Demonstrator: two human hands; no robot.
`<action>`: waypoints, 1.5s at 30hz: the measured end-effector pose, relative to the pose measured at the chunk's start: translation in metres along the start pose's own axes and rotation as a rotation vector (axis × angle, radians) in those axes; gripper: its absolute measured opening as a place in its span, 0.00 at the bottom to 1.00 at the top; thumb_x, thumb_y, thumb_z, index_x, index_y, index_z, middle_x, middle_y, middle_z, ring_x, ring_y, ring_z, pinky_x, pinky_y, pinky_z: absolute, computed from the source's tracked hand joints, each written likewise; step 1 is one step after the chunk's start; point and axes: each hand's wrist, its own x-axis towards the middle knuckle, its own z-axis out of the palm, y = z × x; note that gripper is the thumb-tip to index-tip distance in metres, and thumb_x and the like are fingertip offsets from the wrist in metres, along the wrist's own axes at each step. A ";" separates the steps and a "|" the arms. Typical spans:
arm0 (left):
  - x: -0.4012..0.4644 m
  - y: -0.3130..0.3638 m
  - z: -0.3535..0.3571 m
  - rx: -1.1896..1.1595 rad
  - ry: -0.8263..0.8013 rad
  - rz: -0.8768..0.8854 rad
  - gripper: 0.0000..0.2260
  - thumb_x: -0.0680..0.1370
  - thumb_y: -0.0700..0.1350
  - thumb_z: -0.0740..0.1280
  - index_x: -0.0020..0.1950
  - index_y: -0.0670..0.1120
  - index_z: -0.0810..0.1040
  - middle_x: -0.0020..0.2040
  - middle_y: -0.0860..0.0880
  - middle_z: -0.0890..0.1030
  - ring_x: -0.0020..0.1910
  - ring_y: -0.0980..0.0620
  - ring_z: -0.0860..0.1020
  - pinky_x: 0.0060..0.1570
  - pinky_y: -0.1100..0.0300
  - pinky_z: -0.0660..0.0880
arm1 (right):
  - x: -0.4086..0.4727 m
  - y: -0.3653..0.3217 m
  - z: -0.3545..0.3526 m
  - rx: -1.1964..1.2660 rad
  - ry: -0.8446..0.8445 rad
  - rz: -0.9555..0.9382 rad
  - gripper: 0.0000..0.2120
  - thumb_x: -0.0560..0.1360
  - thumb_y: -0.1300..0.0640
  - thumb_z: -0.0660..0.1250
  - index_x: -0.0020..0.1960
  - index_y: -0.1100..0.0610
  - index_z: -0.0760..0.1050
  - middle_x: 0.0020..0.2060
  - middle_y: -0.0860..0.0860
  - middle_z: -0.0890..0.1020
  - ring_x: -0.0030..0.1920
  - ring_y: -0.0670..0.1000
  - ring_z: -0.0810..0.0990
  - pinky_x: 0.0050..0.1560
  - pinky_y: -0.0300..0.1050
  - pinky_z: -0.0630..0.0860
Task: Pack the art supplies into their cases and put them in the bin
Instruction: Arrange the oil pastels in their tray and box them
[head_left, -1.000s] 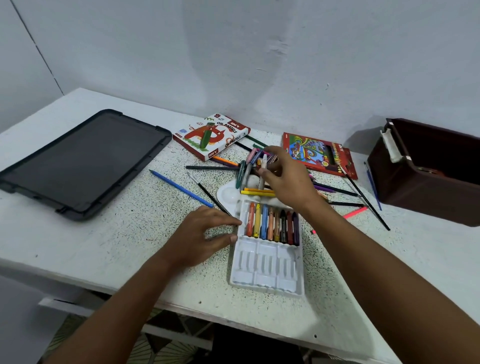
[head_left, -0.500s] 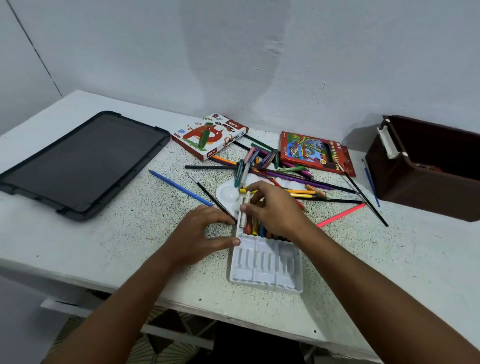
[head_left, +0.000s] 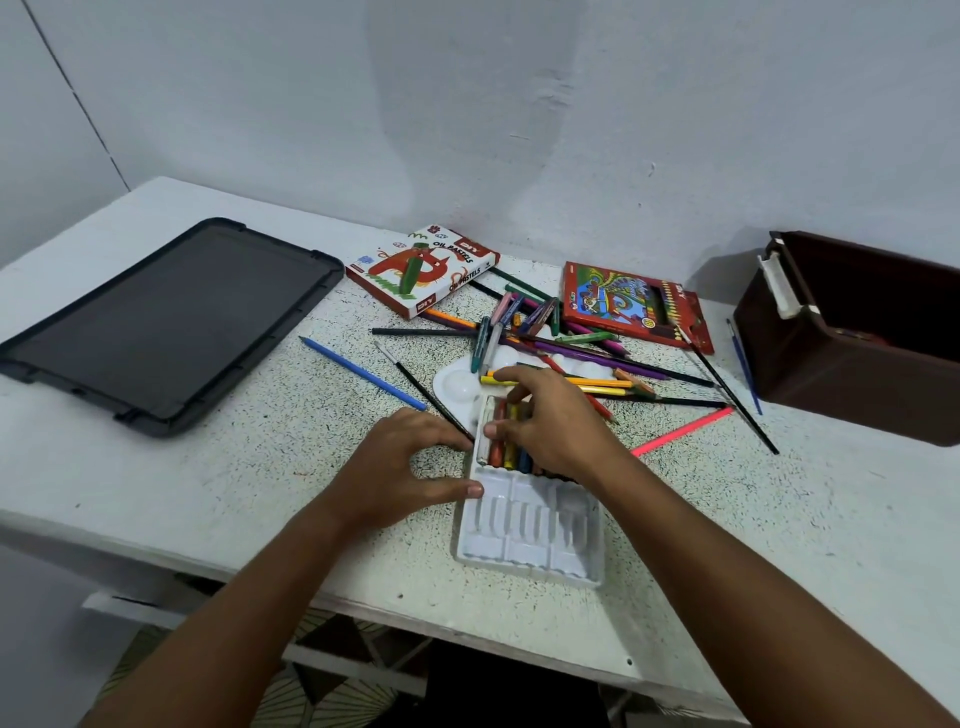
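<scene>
A white plastic pastel tray (head_left: 524, 525) lies near the table's front edge; its far row holds several oil pastels and its near row of slots is bare. My left hand (head_left: 400, 467) grips the tray's left edge with thumb and fingertips. My right hand (head_left: 556, 421) is spread over the far row, its thumb resting on a white pastel (head_left: 484, 441) that lies in the leftmost slot. The oil pastels box (head_left: 421, 270) and the coloured pencil box (head_left: 628, 306) lie at the back. The brown bin (head_left: 831, 364) stands at the right.
Loose pencils, pastels and brushes are heaped (head_left: 571, 353) behind the tray, over a white palette (head_left: 457, 384). A blue pencil (head_left: 363, 374) and a pink pencil (head_left: 680, 431) lie apart from the heap. A black lid (head_left: 156, 322) lies at the left.
My right hand picked a white pastel from the heap, brought it back to the tray and laid it in the leftmost slot. My left hand stayed on the tray's edge.
</scene>
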 end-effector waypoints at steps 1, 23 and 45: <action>0.000 -0.001 0.000 0.005 -0.001 -0.002 0.22 0.63 0.65 0.72 0.50 0.53 0.83 0.47 0.67 0.77 0.51 0.65 0.74 0.53 0.72 0.68 | 0.001 -0.001 0.000 0.015 0.003 0.013 0.29 0.69 0.52 0.76 0.68 0.48 0.70 0.55 0.51 0.77 0.51 0.51 0.77 0.46 0.41 0.70; -0.001 -0.003 0.002 -0.049 0.017 -0.008 0.22 0.68 0.62 0.69 0.59 0.55 0.79 0.50 0.64 0.79 0.52 0.63 0.75 0.52 0.67 0.70 | 0.013 0.023 -0.047 0.091 0.249 0.186 0.16 0.77 0.57 0.67 0.64 0.52 0.74 0.54 0.50 0.80 0.40 0.44 0.78 0.35 0.39 0.72; 0.002 -0.012 0.006 0.010 0.006 0.053 0.17 0.72 0.60 0.66 0.58 0.57 0.81 0.50 0.61 0.80 0.51 0.62 0.74 0.53 0.61 0.72 | 0.046 0.093 -0.076 -0.388 0.217 0.288 0.14 0.77 0.60 0.64 0.61 0.54 0.78 0.56 0.60 0.80 0.55 0.60 0.78 0.51 0.49 0.76</action>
